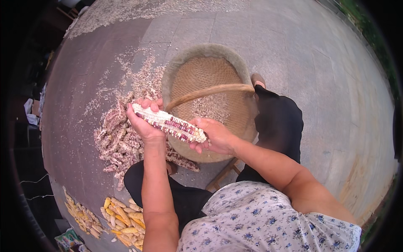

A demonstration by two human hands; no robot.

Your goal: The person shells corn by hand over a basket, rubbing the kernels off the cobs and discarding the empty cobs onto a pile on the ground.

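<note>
A partly shelled corn cob [168,123] with white and purple kernels lies slantwise across both hands. My left hand [144,118] is wrapped around its far left end. Around the other end, low and to the right, my right hand [214,135] has its thumb on top and its fingers beneath. Parts of the cob's ends are hidden by the fingers. Below the hands stands a round woven basket [204,67] with a thick pale rim. Its wooden arched handle [214,92] spans the opening. Loose kernels [212,107] lie scattered on the basket's bottom.
Purple-and-white cobs [122,138] are heaped on the paved ground left of the basket. Kernels [141,72] are strewn beyond them, and a broad kernel layer [151,9] spreads farther off. Yellow cobs [126,220] lie at lower left. A wooden stool [223,174] shows between my legs.
</note>
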